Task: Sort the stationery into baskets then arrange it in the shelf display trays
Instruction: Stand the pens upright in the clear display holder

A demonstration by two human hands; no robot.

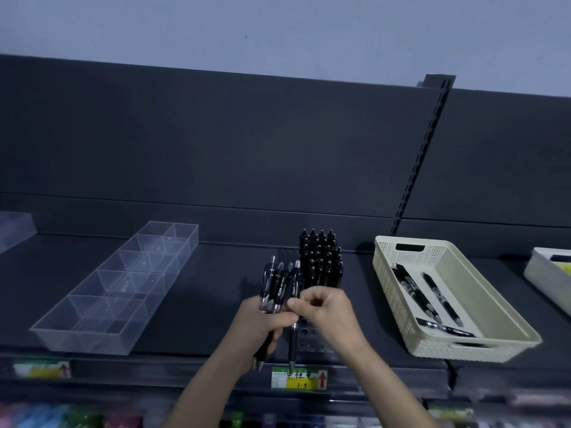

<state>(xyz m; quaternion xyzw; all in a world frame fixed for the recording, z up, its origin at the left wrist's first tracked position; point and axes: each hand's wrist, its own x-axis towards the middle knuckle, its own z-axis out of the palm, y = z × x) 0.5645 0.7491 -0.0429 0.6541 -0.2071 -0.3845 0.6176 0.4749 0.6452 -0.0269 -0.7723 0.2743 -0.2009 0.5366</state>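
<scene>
Black is the colour of the bunch of pens [276, 285] that your left hand [262, 322] is gripping. Its fingers are curling around the lower halves, so the clip ends are pointing up and the tips are coming out below the hand. Your right hand [327, 310] is pinching a single pen [293, 341] between thumb and forefinger at the right side of the bunch. This pen is hanging lower than the others. The two hands are touching each other just in front of the pen holder [309, 338], a dark block with round holes that is sitting on the dark shelf [200, 304].

The back rows of the holder are carrying many upright pens [321, 261], packed closely together. The front holes near your hands are showing open.

To the right, well apart from the holder, a cream basket [432, 347] is lying on the same shelf with three loose pens [414, 288] flat on its bottom. A second basket [543, 273] is showing only partly at the right edge.

To the left, a clear tray [80, 344] with divided compartments is lying at an angle on the shelf. A green and yellow price label [299, 378] is sitting on the shelf edge under your hands.
</scene>
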